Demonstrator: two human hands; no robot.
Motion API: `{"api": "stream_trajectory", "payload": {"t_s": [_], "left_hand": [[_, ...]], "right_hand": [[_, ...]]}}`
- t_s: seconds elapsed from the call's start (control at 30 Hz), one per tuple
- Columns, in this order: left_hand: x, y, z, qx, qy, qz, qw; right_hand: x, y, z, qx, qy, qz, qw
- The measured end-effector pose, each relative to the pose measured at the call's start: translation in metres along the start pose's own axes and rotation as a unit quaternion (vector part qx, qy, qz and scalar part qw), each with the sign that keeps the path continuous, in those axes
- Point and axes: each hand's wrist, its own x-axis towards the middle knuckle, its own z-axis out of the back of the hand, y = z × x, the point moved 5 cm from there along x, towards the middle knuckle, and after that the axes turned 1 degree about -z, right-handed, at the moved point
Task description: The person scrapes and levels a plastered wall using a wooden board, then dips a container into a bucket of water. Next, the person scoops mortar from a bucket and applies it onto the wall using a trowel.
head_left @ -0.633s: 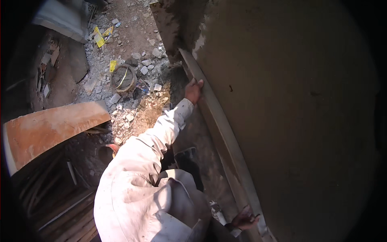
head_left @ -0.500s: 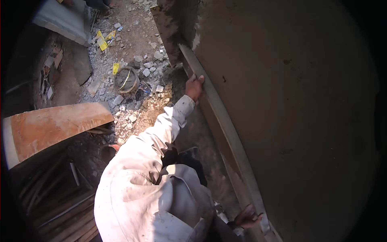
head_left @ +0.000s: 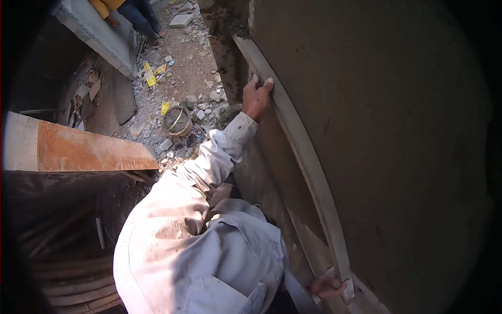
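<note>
My left hand (head_left: 257,97), below a white sleeve, grips the upper part of a long, flat grey straightedge (head_left: 308,164), its fingertips over the edge. My right hand (head_left: 328,285) is closed on the bar's lower end, near the bottom of the view, partly shadowed. The bar lies along the left edge of a broad, damp-looking, smooth grey plastered surface (head_left: 397,131). A darker, narrow recessed face runs just left of the bar. My white-clad shoulder and shirt front fill much of the lower middle.
At top left a person in yellow and dark trousers (head_left: 138,18) stands beside a leaning concrete slab (head_left: 99,36). Rubble, yellow scraps and a round mortar pan (head_left: 175,121) lie on the ground. An orange-faced slab (head_left: 89,146) juts from the left, over dim poles (head_left: 78,290).
The straightedge's upper end and my left hand have moved upward in the picture. The background has shifted right, and more of the other person shows at top left.
</note>
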Motion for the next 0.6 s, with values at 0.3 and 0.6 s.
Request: {"api": "stream_trajectory", "payload": {"t_s": [0.3, 0.6], "left_hand": [[-0.074, -0.162, -0.073, -0.059, 0.065, -0.288, 0.954], [-0.138, -0.112, -0.094, -0.227, 0.125, -0.166, 0.951]], "right_hand": [[0.014, 0.045, 0.012, 0.265, -0.002, -0.166, 0.950], [0.064, 0.110, 0.117, 0.262, -0.030, -0.022, 0.964]]}}
